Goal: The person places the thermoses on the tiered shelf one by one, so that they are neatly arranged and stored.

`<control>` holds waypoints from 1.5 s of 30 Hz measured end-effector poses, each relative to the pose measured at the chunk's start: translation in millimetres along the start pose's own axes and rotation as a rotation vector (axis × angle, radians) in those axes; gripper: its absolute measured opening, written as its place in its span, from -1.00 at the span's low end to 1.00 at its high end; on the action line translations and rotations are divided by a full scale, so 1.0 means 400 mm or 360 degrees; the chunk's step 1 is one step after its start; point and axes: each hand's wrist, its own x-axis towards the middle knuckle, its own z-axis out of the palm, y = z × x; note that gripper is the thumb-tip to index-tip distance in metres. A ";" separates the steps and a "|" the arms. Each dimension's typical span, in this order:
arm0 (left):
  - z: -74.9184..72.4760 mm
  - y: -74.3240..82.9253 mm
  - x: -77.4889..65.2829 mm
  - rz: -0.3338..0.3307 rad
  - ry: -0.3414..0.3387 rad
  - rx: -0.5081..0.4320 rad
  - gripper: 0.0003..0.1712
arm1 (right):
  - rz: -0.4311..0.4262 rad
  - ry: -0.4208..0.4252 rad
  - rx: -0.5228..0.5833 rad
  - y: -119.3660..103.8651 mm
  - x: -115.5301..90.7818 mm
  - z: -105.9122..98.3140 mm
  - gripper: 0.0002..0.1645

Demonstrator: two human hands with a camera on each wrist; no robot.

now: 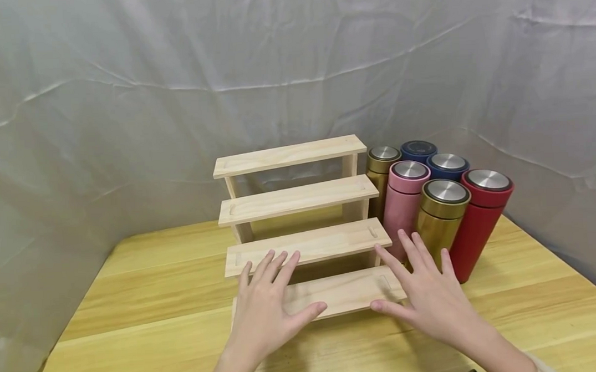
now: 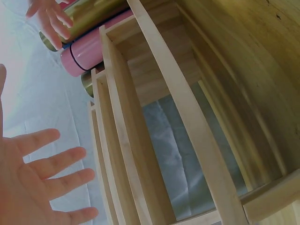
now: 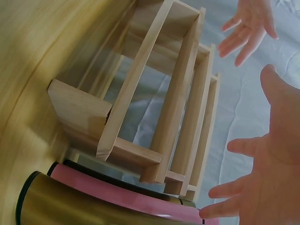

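A four-tier stepped wooden rack stands on the table, its lowest board toward me. My left hand, fingers spread and straight, hovers over the left part of the lower boards. Over their right end is my right hand, its fingers also spread, with nothing in its grasp. In the left wrist view the left palm faces the rack from the front, apart from the boards. Close to the right fingertips stand a pink bottle and a gold bottle; that hand overlaps their lower parts in the head view.
Right of the rack, several metal-lidded bottles crowd together: a red one, another gold one and two blue ones, one of them a blue bottle with a silver lid. A grey cloth hangs behind the wood-grain table.
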 end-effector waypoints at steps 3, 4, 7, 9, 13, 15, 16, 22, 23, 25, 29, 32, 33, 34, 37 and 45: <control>0.001 -0.004 0.001 0.0040 0.0069 -0.0075 -0.15 | -0.0030 0.0030 0.0015 0.004 0.000 0.000 -0.08; 0.002 -0.005 0.001 0.0052 0.0092 -0.0106 -0.16 | -0.0041 0.0042 0.0022 0.006 0.000 0.001 -0.09; 0.005 -0.010 0.001 0.0091 0.0169 -0.0188 -0.23 | -0.0069 0.0073 0.0030 0.014 0.000 0.005 -0.13; 0.007 -0.015 0.001 0.0121 0.0224 -0.0250 -0.28 | -0.0082 0.0089 0.0042 0.019 0.000 0.008 -0.14; 0.010 -0.024 0.001 0.0174 0.0315 -0.0373 -0.36 | -0.0099 0.0130 0.0086 0.025 0.001 0.007 -0.17; 0.011 -0.027 0.002 0.0195 0.0359 -0.0427 -0.39 | -0.0109 0.0152 0.0123 0.028 0.003 0.007 -0.19; 0.011 -0.029 0.002 0.0203 0.0383 -0.0447 -0.41 | -0.0117 0.0167 0.0145 0.029 0.003 0.007 -0.20; 0.011 -0.036 0.003 0.0282 0.0560 -0.0509 -0.57 | -0.0185 0.0344 0.0303 0.034 0.012 0.006 -0.36; 0.011 -0.037 0.003 0.0294 0.0575 -0.0519 -0.60 | -0.0198 0.0386 0.0333 0.034 0.014 0.004 -0.40; 0.010 -0.038 0.001 0.0301 0.0570 -0.0541 -0.64 | -0.0222 0.0460 0.0412 0.035 0.016 0.003 -0.48; 0.007 -0.041 -0.005 0.0298 0.0539 -0.0569 -0.77 | -0.0256 0.0567 0.0602 0.039 0.016 0.003 -0.58; 0.002 -0.042 -0.014 0.0237 0.0478 -0.0667 -0.82 | -0.0282 0.0624 0.0727 0.046 0.015 0.007 -0.56; -0.001 -0.043 -0.018 0.0196 0.0446 -0.0709 -0.82 | -0.0290 0.0637 0.0756 0.049 0.014 0.008 -0.54; -0.004 -0.043 -0.022 0.0165 0.0423 -0.0755 -0.81 | -0.0302 0.0650 0.0776 0.052 0.013 0.009 -0.53; -0.015 -0.046 -0.033 0.0055 0.0357 -0.0868 -0.80 | -0.0309 0.0685 0.0863 0.061 0.011 0.009 -0.52; -0.031 -0.060 -0.047 0.0030 0.0354 -0.0880 -0.79 | -0.0354 0.0794 0.1026 0.082 0.004 -0.001 -0.73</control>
